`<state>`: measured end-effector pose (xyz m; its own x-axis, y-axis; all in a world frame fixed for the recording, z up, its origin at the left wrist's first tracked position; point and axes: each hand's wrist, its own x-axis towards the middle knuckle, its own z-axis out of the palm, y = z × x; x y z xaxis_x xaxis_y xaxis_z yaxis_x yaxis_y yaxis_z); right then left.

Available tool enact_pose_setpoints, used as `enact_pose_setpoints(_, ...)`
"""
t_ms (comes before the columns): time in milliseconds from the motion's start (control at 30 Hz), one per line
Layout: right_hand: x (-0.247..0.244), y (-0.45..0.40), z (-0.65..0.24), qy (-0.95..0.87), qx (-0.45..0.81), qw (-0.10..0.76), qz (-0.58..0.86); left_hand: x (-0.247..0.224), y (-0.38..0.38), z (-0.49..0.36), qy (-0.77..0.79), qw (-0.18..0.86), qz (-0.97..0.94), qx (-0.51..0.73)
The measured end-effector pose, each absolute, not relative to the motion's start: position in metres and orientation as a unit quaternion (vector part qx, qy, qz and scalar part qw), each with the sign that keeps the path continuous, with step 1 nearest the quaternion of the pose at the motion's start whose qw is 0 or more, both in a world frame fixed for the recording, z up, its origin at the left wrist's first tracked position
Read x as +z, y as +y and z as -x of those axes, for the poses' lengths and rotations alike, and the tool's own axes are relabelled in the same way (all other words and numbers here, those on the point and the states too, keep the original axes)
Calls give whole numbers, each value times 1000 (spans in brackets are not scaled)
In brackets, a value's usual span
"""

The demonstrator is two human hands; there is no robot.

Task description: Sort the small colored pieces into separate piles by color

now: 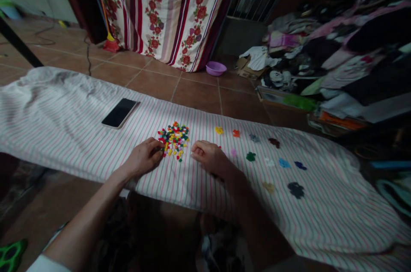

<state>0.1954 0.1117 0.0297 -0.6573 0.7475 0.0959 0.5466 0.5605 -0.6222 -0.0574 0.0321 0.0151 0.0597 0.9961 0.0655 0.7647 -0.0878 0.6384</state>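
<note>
A mixed pile of small coloured pieces [175, 137], too small to name exactly, lies on the striped cloth [86, 148]. At its left edge rests my left hand [146, 157], fingers bent together against the nearest pieces; whatever is between the fingertips is hidden. To the right of the pile, my right hand [208, 156] is closed with its fingers curled in, and its contents cannot be seen. Beyond it are separate single-colour heaps, among them yellow pieces [218, 130], orange pieces [236, 133], green pieces [251, 156], light blue pieces [284, 163] and dark grey pieces [296, 190].
A phone [120, 113] lies on the cloth left of the pile. On the tiled floor past the far edge are a purple basin [215, 68] and a red broom [111, 44] beside a flowered curtain [157, 11]. Heaped clothes [340, 49] fill the right side.
</note>
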Motion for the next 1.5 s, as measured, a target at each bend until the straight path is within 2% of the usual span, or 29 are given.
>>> enact_pose_setpoints(200,20,94,-168,-897,241,118,352,7,34,52,635,221,-691,267)
enact_pose_setpoints(367,20,89,-161,-907,196,110,355,6,35,50,635,210,-692,271)
enact_pose_setpoints(667,18,96,-171,-883,283,181,327,16,35,46,644,195,-696,250)
enact_pose_setpoints(800,23,99,-182,-869,276,210,351,11,37,47,645,185,-700,244)
enact_pose_setpoints(1067,44,119,-237,-810,244,245,474,11,41,45,659,177,-692,237)
enact_pose_setpoints(1200,51,129,-288,-761,169,263,568,13,42,43,667,164,-691,225)
enact_pose_setpoints(1500,39,129,-365,-655,93,200,723,16,43,42,674,149,-691,214)
